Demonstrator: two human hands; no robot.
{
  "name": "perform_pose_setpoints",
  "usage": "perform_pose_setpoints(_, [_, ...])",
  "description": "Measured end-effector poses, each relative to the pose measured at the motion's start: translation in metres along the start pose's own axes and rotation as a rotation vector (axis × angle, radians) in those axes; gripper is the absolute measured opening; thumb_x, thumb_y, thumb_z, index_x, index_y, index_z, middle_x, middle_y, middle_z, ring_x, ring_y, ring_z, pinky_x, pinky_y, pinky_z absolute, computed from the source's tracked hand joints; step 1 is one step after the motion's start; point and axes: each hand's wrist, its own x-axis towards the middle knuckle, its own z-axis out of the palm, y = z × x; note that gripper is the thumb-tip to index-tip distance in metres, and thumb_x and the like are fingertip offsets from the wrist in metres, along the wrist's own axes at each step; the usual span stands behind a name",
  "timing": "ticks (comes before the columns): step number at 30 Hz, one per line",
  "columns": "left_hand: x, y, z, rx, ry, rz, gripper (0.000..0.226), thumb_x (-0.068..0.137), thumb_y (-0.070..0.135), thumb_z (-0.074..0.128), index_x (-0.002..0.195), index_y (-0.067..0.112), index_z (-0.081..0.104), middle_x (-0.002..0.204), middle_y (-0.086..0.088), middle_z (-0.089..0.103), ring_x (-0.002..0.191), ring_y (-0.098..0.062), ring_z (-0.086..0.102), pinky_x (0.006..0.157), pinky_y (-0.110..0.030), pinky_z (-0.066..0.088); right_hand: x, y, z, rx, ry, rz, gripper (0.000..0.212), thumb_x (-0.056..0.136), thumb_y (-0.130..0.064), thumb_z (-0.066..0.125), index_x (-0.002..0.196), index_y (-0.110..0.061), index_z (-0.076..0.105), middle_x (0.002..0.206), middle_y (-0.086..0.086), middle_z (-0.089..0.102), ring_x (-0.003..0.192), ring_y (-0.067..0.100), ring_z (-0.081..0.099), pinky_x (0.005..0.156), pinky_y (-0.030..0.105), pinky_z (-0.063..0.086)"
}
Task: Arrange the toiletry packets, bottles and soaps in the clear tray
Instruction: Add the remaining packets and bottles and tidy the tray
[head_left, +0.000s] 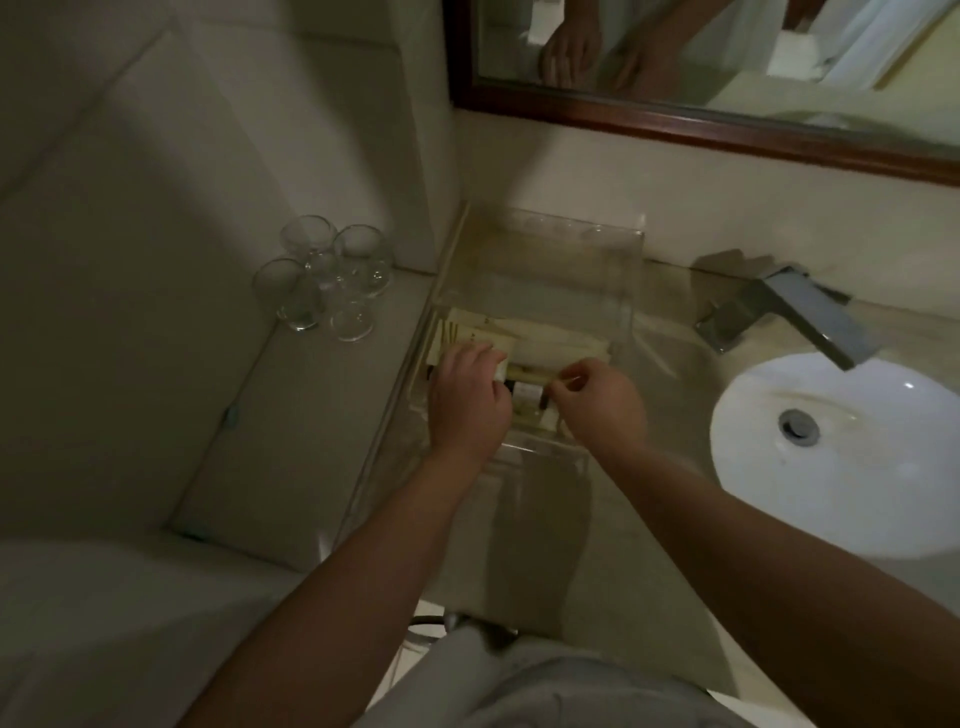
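Note:
A clear tray (621, 291) stands on the vanity counter left of the sink. Cream toiletry packets (550, 340) lie across its near half, with small dark bottles (680, 391) partly hidden between my hands. My left hand (467, 400) reaches into the tray's near left part, its fingers curled round a small white item (136, 372). My right hand (597, 402) hovers over the near right part and pinches a thin cream packet (727, 383) between thumb and fingers. The far half of the tray holds nothing I can make out.
Several upturned drinking glasses (324, 283) stand on a ledge left of the tray. A white sink (841, 457) with a chrome tap (795, 312) lies to the right. A wood-framed mirror (675, 124) hangs above. The counter's front edge is near my body.

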Motion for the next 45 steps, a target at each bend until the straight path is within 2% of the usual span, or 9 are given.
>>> perform_pose_setpoints(4, [-0.017, 0.050, 0.010, -0.042, -0.035, 0.059, 0.037, 0.079, 0.013, 0.052, 0.113, 0.011, 0.064, 0.118, -0.007, 0.063, 0.116, -0.027, 0.050, 0.101, -0.040, 0.040, -0.018, 0.041, -0.035, 0.047, 0.049, 0.025, 0.025, 0.083, -0.042, 0.064, 0.099, -0.024, 0.069, 0.090, -0.004, 0.069, 0.083, 0.018, 0.064, 0.068, 0.027, 0.043])
perform_pose_setpoints(8, [-0.041, 0.115, 0.037, -0.097, -0.062, 0.155, 0.035, 0.074, 0.012, 0.052, 0.106, 0.013, 0.065, 0.106, -0.008, 0.066, 0.101, -0.028, 0.056, 0.089, -0.038, 0.045, -0.048, 0.112, -0.088, 0.091, 0.127, 0.090, 0.024, 0.084, -0.040, 0.065, 0.101, -0.024, 0.069, 0.089, -0.005, 0.066, 0.088, 0.018, 0.063, 0.071, 0.027, 0.042])
perform_pose_setpoints(14, [-0.122, 0.260, 0.099, -0.413, -0.105, 0.346, 0.026, 0.074, 0.004, 0.049, 0.092, 0.011, 0.066, 0.092, -0.005, 0.065, 0.091, -0.023, 0.058, 0.082, -0.032, 0.045, -0.118, 0.260, -0.193, 0.167, 0.326, 0.286, 0.025, 0.081, -0.040, 0.066, 0.101, -0.026, 0.070, 0.087, -0.009, 0.069, 0.089, 0.015, 0.066, 0.075, 0.028, 0.048])
perform_pose_setpoints(23, [-0.253, 0.455, 0.191, -0.507, -0.546, 0.621, 0.024, 0.081, 0.005, 0.053, 0.100, 0.015, 0.064, 0.101, -0.003, 0.064, 0.097, -0.021, 0.059, 0.085, -0.037, 0.049, -0.214, 0.441, -0.322, 0.234, 0.592, 0.539, 0.025, 0.081, -0.038, 0.066, 0.102, -0.025, 0.071, 0.093, -0.004, 0.072, 0.090, 0.017, 0.067, 0.070, 0.025, 0.042])
perform_pose_setpoints(29, [-0.263, 0.515, 0.234, -0.412, -0.720, 0.641, 0.023, 0.084, 0.008, 0.057, 0.104, 0.015, 0.065, 0.104, -0.001, 0.067, 0.095, -0.016, 0.061, 0.085, -0.031, 0.049, -0.220, 0.504, -0.352, 0.315, 0.629, 0.622, 0.023, 0.079, -0.036, 0.065, 0.099, -0.025, 0.070, 0.087, -0.008, 0.067, 0.085, 0.015, 0.065, 0.069, 0.026, 0.045])
perform_pose_setpoints(36, [-0.249, 0.580, 0.315, -0.282, -0.940, 0.431, 0.028, 0.083, 0.028, 0.063, 0.105, 0.010, 0.062, 0.103, -0.004, 0.064, 0.095, -0.023, 0.060, 0.083, -0.030, 0.045, -0.178, 0.567, -0.391, 0.288, 0.554, 0.667, 0.025, 0.079, -0.036, 0.068, 0.100, -0.023, 0.067, 0.085, -0.008, 0.065, 0.083, 0.014, 0.062, 0.068, 0.026, 0.045])
perform_pose_setpoints(38, [-0.251, 0.595, 0.336, -0.197, -0.908, 0.389, 0.033, 0.078, 0.040, 0.062, 0.095, 0.012, 0.063, 0.094, -0.007, 0.067, 0.089, -0.028, 0.063, 0.078, -0.036, 0.050, -0.168, 0.581, -0.406, 0.257, 0.527, 0.674, 0.024, 0.080, -0.035, 0.068, 0.101, -0.023, 0.067, 0.085, -0.009, 0.065, 0.084, 0.013, 0.063, 0.068, 0.026, 0.045])
perform_pose_setpoints(41, [-0.259, 0.606, 0.365, 0.050, -0.734, 0.566, 0.055, 0.074, 0.059, 0.062, 0.105, 0.014, 0.060, 0.103, -0.006, 0.063, 0.098, -0.026, 0.059, 0.083, -0.038, 0.048, -0.149, 0.605, -0.426, 0.223, 0.493, 0.705, 0.025, 0.082, -0.036, 0.068, 0.104, -0.024, 0.066, 0.088, -0.010, 0.062, 0.084, 0.012, 0.058, 0.068, 0.025, 0.041])
perform_pose_setpoints(45, [-0.269, 0.620, 0.379, 0.106, -0.618, 0.602, 0.066, 0.068, 0.065, 0.065, 0.108, 0.014, 0.052, 0.106, -0.005, 0.056, 0.097, -0.023, 0.053, 0.083, -0.035, 0.042, -0.128, 0.633, -0.442, 0.195, 0.488, 0.742, 0.028, 0.083, -0.037, 0.065, 0.108, -0.025, 0.065, 0.091, -0.008, 0.062, 0.087, 0.014, 0.058, 0.069, 0.026, 0.041])
